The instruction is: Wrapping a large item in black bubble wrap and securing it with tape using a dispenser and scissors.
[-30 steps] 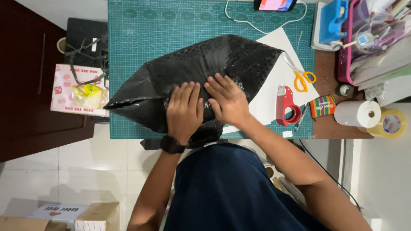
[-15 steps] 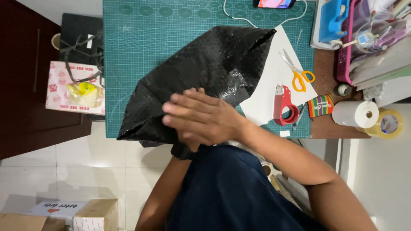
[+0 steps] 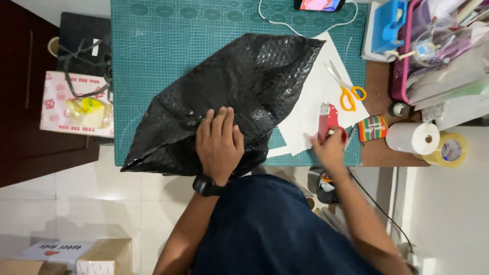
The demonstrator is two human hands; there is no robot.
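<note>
Leaving the crinkled black bubble mailer (image 3: 224,102), right hand (image 3: 330,147) now grips the red tape dispenser (image 3: 327,121); left hand (image 3: 219,145) presses flat, open.

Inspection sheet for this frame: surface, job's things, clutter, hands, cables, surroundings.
Surface: green cutting mat on a desk.
Job's things: black bubble-wrap bag lying flat over white paper sheet; red tape dispenser.
Clutter: orange-handled scissors, white paper roll, yellowish tape roll, striped small box, phone.
Hands: left hand flat on the bag; right hand at the dispenser, grip blurred.
Cables: white cable from the phone; dark cable below the desk.
Surroundings: tiled floor, cardboard boxes, patterned paper bag.
</note>
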